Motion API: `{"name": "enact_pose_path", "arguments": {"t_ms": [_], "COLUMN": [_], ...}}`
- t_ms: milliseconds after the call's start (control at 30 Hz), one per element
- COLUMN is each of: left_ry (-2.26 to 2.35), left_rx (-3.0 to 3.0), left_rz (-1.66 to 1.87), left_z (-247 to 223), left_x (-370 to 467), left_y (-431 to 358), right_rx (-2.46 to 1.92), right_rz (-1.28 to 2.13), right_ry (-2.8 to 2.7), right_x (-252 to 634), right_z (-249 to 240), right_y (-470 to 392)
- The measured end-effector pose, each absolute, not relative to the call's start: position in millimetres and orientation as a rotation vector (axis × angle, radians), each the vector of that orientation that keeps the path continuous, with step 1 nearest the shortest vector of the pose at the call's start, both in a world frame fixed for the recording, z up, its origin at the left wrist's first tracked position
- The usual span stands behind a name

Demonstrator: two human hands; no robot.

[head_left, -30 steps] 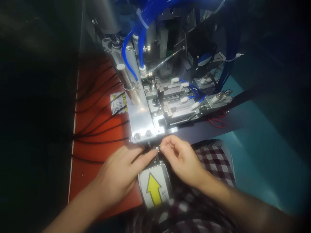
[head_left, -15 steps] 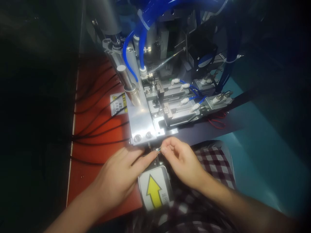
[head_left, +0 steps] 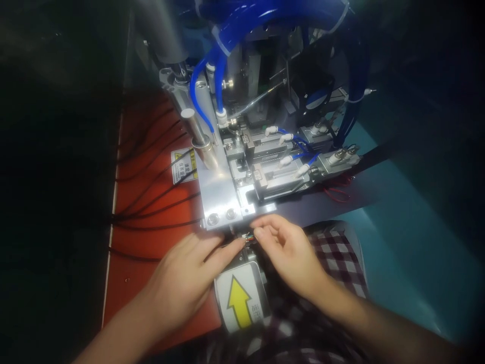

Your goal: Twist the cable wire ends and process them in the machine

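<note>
Thin coloured wires (head_left: 249, 237) show in the small gap between my two hands, just below the front end of a metal press plate (head_left: 220, 199). My left hand (head_left: 185, 273) reaches in from the left, its thumb pressed on the wires; its other fingertips are hidden beneath the plate. Facing it, my right hand (head_left: 286, 253) is curled in a pinch, with thumb and forefinger at the right end of the wires. A white cover with a yellow arrow (head_left: 239, 302) sits just below both hands.
Several black cables (head_left: 159, 224) cross the orange-red table (head_left: 131, 298) at left. Cylinders with blue air tubes (head_left: 282, 174) stand right of the plate. A metal post (head_left: 195, 129) rises from the plate near a warning label (head_left: 184, 167). Checked cloth (head_left: 337, 258) lies below right.
My right fingertips have shifted slightly, and more of the coloured wires shows between the hands. My left hand stays nearly where it was. The view has moved a little.
</note>
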State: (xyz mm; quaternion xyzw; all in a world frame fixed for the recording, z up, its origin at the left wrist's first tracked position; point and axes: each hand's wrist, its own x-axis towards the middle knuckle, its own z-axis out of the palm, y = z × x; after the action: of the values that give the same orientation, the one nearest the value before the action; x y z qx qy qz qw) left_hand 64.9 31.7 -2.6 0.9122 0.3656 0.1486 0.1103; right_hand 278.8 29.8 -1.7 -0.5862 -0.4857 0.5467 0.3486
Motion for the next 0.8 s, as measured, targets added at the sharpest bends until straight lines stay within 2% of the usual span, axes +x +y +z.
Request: {"name": "enact_pose_path", "arguments": {"t_ms": [267, 533, 667, 800], "left_ry": [1.027, 1.048, 1.029, 1.087], "left_rx": [2.679, 2.677, 2.719, 2.702], "left_rz": [0.490, 0.416, 0.421, 0.410], "left_z": [-2, -4, -4, -1], "left_x": [65, 63, 64, 66], "left_y": [34, 31, 32, 33], "right_rx": [-1.478, -1.553, -1.378, -1.381], "right_rz": [1.331, 1.686, 1.922, 1.823], "right_ry": [-1.365, -1.066, -0.934, -0.815], "right_x": [272, 271, 277, 280], "right_z": [-2, 7, 3, -5], "right_y": [29, 39, 42, 37]}}
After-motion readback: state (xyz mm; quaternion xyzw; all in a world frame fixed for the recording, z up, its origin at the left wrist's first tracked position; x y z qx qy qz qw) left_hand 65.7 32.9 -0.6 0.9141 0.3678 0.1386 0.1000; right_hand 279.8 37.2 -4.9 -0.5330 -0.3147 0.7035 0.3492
